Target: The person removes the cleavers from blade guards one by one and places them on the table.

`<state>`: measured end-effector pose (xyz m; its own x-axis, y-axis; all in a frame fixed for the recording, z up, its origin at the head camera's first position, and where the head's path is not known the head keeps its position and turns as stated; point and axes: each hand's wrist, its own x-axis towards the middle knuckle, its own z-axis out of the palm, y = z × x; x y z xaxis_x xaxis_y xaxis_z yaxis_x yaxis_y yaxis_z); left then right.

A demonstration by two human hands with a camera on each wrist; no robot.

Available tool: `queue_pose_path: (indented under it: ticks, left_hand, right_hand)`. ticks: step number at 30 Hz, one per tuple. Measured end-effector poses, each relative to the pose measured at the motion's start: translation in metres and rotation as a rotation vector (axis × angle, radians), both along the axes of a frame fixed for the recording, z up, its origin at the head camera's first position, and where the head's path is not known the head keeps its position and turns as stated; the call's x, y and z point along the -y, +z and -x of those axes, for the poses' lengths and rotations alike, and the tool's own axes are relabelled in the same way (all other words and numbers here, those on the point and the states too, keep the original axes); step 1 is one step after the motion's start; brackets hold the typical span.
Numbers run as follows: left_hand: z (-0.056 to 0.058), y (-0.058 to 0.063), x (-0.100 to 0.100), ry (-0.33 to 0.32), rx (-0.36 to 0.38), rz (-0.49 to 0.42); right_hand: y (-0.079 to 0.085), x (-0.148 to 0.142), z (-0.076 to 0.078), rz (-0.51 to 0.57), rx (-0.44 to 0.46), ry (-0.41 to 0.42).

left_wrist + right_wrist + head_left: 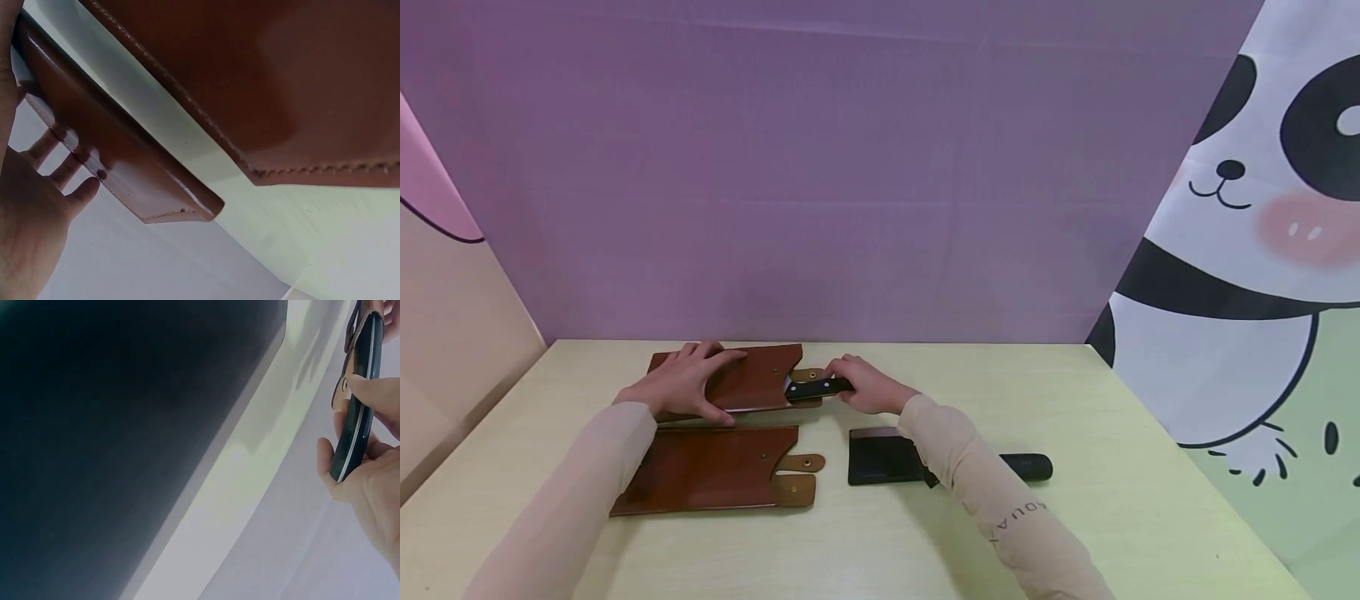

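Note:
A brown leather knife sheath lies near the table's back edge. My left hand spans it, thumb at the near edge and fingers toward the far edge; in the left wrist view the fingertips touch its stitched side. From the sheath's right end sticks out a knife with a black riveted handle. My right hand grips that handle, thumb on one side and fingers round the other. Most of the blade is hidden inside the sheath; a small bit shows at its mouth.
Nearer to me lies a second brown sheath with two tan strap ends. A cleaver with a dark blade and black handle lies to its right, partly covered by my right sleeve. A purple backdrop stands behind the table.

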<state>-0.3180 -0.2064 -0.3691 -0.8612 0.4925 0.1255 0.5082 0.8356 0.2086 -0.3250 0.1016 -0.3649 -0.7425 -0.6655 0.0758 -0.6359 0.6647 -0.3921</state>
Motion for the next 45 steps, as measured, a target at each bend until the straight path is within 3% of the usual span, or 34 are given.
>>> queue_pose_path:
  ticks: [45]
  left_hand:
    - [-0.006, -0.001, 0.010, -0.001, -0.020, 0.000]
  right_hand:
    - [0.001, -0.029, -0.003, -0.011, -0.046, -0.012]
